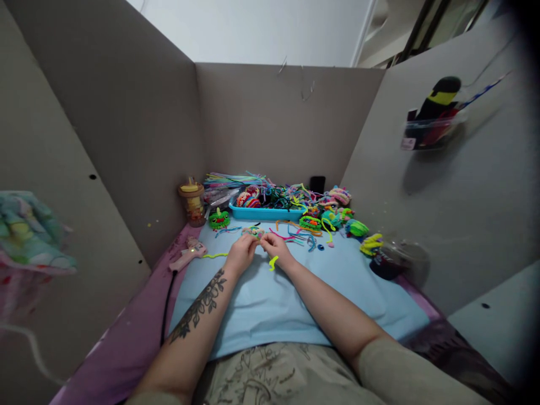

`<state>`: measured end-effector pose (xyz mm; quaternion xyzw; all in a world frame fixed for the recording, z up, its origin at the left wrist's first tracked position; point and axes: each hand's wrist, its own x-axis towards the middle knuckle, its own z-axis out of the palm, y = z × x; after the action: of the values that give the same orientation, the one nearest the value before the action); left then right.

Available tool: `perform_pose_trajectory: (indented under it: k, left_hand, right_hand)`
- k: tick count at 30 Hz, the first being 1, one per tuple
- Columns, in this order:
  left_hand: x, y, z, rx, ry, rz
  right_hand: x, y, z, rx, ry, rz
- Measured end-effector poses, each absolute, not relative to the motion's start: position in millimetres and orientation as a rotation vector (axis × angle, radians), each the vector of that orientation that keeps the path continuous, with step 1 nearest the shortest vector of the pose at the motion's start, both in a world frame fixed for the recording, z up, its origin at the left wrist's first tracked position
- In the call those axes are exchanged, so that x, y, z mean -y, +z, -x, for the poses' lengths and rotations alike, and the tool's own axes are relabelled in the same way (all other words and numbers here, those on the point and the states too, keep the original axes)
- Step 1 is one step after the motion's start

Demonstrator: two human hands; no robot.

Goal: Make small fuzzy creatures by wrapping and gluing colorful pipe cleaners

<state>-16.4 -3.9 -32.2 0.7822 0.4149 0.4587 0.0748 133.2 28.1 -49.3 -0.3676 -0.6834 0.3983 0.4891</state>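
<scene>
My left hand (pixel 240 251) and my right hand (pixel 273 246) meet over the light blue cloth (pixel 270 298), fingers pinched together on a small multicoloured pipe-cleaner piece (pixel 253 231) held between them. A short yellow pipe-cleaner bit (pixel 273 262) curls just under my right hand. My left forearm bears a dark tattoo.
A blue tray (pixel 261 213) heaped with pipe cleaners and finished craft figures stands at the back. A pink glue gun (pixel 188 254) with a black cord lies at the left, near a lidded jar (pixel 192 202). Grey partition walls enclose the desk; a clear pocket (pixel 432 126) hangs on the right wall.
</scene>
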Motion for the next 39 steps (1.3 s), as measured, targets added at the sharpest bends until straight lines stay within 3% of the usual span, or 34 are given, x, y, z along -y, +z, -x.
perform_pose_trajectory:
  k: [4, 8, 11, 14, 20, 24, 28, 35, 39]
  left_hand:
    - [2, -30, 14, -1.323, 1.279, -2.09]
    - [1, -27, 15, -1.079, 1.076, -1.601]
    - [1, -26, 15, -0.976, 1.053, -1.461]
    - [0, -27, 16, -1.08, 1.14, -1.655]
    - [3, -28, 19, -1.227, 1.342, -2.176]
    - [6, -27, 22, -1.209, 1.366, -2.3]
    - [5, -28, 21, -1.248, 1.322, -2.252]
    - [-3, -30, 19, -1.299, 1.194, -2.016]
    - [-2, -28, 19, -1.246, 1.169, -1.892]
  right_hand:
    - [-22, -44, -135, 1.828, 0.7, 0.884]
    - [-15, -35, -138, 2.011, 0.305, 0.774]
    - [-13, -33, -138, 2.018, 0.228, 0.753]
    - [-15, -36, -136, 1.897, 0.498, 0.799]
    - [-19, -37, -132, 1.476, 1.406, 0.76]
    - [-19, -36, -134, 1.46, 1.609, 0.753]
    - [-21, -37, -137, 1.638, 1.293, 0.831]
    - [-15, -27, -145, 2.14, 0.24, 0.795]
    - [-12, -26, -145, 2.169, 0.092, 0.813]
